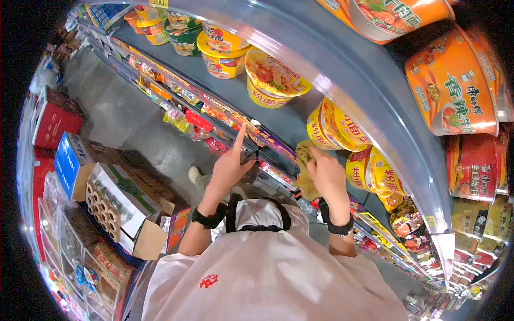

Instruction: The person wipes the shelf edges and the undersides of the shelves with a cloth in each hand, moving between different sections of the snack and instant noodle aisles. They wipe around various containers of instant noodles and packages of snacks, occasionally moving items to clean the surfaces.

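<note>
My right hand point(327, 174) is closed on a yellowish-brown cloth point(306, 179), which hangs against the front edge of the grey shelf point(278, 120). My left hand point(229, 167) is held out in front of the lower shelves, its index finger stretched toward the shelf edge and its thumb apart. A dark patch shows by the left thumb, and I cannot make out what it is. Beyond my right hand stand yellow instant noodle cups point(322, 125). Another yellow noodle bowl point(272, 80) stands farther left on the same shelf.
A clear curved shelf edge point(369, 80) arches over the noodle cups, with large orange noodle buckets point(452, 88) above it. Packaged snacks point(198, 120) fill the lower shelves. At left are an opened carton point(120, 198), a blue-and-white box point(69, 166) and red boxes point(56, 120) on the floor side.
</note>
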`<state>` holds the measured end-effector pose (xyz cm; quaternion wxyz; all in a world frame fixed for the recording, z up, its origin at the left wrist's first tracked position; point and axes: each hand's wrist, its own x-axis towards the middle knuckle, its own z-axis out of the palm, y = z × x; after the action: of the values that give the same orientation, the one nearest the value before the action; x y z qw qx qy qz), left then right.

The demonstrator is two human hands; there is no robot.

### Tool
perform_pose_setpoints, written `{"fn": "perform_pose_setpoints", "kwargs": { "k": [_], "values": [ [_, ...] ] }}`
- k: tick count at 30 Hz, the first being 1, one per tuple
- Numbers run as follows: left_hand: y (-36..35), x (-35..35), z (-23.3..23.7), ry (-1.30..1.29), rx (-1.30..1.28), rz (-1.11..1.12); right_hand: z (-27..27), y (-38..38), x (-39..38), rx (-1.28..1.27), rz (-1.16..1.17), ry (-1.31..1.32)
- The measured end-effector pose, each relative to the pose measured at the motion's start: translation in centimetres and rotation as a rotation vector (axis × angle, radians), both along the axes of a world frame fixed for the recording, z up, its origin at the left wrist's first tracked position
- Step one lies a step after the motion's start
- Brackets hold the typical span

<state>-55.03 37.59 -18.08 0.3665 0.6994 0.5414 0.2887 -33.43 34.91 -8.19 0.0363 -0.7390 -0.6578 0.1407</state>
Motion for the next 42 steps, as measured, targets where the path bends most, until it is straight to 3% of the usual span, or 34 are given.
{"fn": "perform_pose_setpoints", "kwargs": {
  "k": [3, 5, 9, 11, 14, 16, 17, 21, 23, 24, 25, 27, 29, 30, 33, 35, 37, 38, 42],
  "values": [
    [0.0, -0.3, 0.8, 0.019, -0.132, 0.074, -0.2, -1.5, 2.2, 0.052, -0.011, 0.054],
    [-0.1, -0.8, -0.1, -0.042, 0.129, 0.024, -0.5, -2.1, 3.0, 0.060, -0.082, 0.112],
    [-0.5, -0.1, 7.4, -0.243, 0.093, 0.072, -1.5, -2.6, 3.8, 0.128, -0.124, 0.244],
    [0.0, 0.9, 10.2, -0.367, 0.299, 0.069, -1.7, -2.4, 3.9, 0.194, -0.113, 0.302],
    [1.2, 3.6, 13.2, -0.559, 0.346, 0.068, -2.3, -2.3, 4.2, 0.268, -0.097, 0.370],
    [2.1, 5.5, 13.4, -0.430, 0.485, 0.051, -2.8, -2.5, 4.5, 0.254, -0.117, 0.379],
    [2.6, 6.3, 13.4, -0.301, 0.616, 0.033, -3.1, -2.6, 4.6, 0.255, -0.115, 0.381],
    [3.7, 9.1, 9.2, -0.175, 0.616, -0.100, -3.4, -2.9, 4.7, 0.371, -0.102, 0.450],
    [3.9, 9.5, 7.6, 0.012, 0.428, -0.127, -2.6, -2.9, 4.7, 0.412, -0.114, 0.467],
    [4.2, 9.5, 6.8, 0.145, 0.464, -0.140, -1.9, -2.8, 4.7, 0.356, -0.298, 0.584],
    [4.7, 9.8, 6.2, 0.146, 0.462, -0.137, -1.6, -2.8, 4.6, 0.294, -0.484, 0.697],
    [6.1, 10.4, 4.9, 0.169, 0.576, -0.161, -2.3, -2.6, 4.8, 0.401, -0.384, 0.738],
    [8.7, 11.5, 2.0, 0.159, 0.609, -0.178, -2.6, -2.0, 4.6, 0.453, -0.493, 1.174],
    [9.5, 12.0, 1.8, 0.147, 0.648, -0.198, -1.6, -1.7, 3.8, 0.465, -0.398, 1.131],
    [10.7, 13.2, 0.9, 0.162, 0.564, -0.179, -2.4, -1.1, 3.9, 0.490, -0.417, 1.226],
    [11.3, 13.9, 0.3, 0.144, 0.707, -0.116, -2.5, -0.7, 4.0, 0.451, -0.396, 1.223],
    [11.8, 14.5, 1.0, -0.026, 0.639, -0.130, -2.7, -0.4, 4.2, 0.391, -0.464, 1.233],
    [12.5, 14.9, 0.9, 0.011, 0.541, -0.178, -2.9, -0.4, 4.4, 0.387, -0.460, 1.229],
    [15.4, 16.9, -1.3, 0.045, 0.563, -0.197, -3.1, 0.2, 4.7, 0.469, -0.506, 1.277]
  ]
}}
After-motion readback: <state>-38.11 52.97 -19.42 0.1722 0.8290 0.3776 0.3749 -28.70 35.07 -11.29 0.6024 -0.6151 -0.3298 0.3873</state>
